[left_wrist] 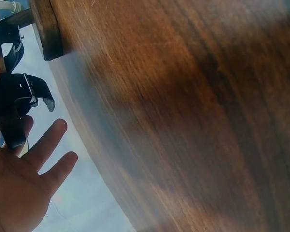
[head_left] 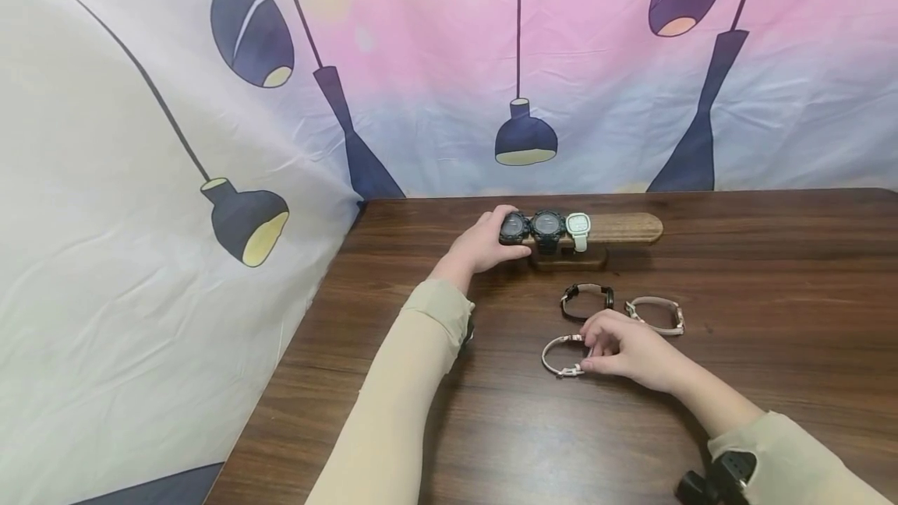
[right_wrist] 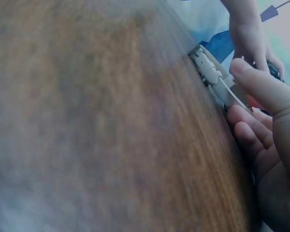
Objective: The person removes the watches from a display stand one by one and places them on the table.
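Note:
In the head view, my left hand (head_left: 484,244) grips the left end of a wooden watch stand (head_left: 627,227), fingers behind and thumb in front. It is beside a black watch (head_left: 514,226) on the bar. A second black watch (head_left: 547,226) and a pale mint watch (head_left: 578,226) sit to its right. My right hand (head_left: 634,353) pinches the right side of a white-strapped watch (head_left: 571,372), buckled into a loop low over the table. The right wrist view shows this watch's buckle (right_wrist: 210,72) beyond my thumb; its dial is hidden.
A dark-banded watch (head_left: 609,297) and a pale pinkish watch (head_left: 679,318) stand as loops between the stand and my right hand. The brown wooden table (head_left: 772,271) meets a cloth printed with lamps (head_left: 526,135) at the back and left.

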Demonstrator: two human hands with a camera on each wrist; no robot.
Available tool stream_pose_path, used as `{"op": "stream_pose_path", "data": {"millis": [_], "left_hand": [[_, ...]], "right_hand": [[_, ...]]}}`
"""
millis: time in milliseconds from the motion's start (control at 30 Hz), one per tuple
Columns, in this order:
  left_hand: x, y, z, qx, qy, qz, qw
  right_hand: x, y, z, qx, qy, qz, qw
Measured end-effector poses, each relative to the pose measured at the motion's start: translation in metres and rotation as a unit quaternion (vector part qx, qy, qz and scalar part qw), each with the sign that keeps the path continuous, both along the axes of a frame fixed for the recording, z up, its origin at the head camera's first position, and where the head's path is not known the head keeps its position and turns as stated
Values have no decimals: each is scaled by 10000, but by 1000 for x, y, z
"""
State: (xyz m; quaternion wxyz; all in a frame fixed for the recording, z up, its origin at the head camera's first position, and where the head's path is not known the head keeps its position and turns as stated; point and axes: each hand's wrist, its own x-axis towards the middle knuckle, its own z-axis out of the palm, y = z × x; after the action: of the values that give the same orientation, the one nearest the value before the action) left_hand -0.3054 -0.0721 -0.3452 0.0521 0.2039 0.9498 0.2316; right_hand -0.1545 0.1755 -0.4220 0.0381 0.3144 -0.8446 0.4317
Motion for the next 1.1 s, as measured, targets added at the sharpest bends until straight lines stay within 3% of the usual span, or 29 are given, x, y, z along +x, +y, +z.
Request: {"op": "stream_pose_path", "data": {"millis": [267,567,833,967,1100], "left_hand": [[3,-1,2,52,-18,29,10000],[3,-1,0,30,-45,51,10000],[4,0,1,-11,-27,17,10000],[4,0,2,-26,-24,36,10000],[5,0,3,-36,-19,60,10000]], "right_hand": [[3,-2,6,-192,-114,53,9997],[5,-3,7,217,-523,-678,9961],[5,-11,2,221,-212,-979,9947],[4,-12,2,192,-209,-946,9951],[2,-9,5,231,-440,-618,9969]]}}
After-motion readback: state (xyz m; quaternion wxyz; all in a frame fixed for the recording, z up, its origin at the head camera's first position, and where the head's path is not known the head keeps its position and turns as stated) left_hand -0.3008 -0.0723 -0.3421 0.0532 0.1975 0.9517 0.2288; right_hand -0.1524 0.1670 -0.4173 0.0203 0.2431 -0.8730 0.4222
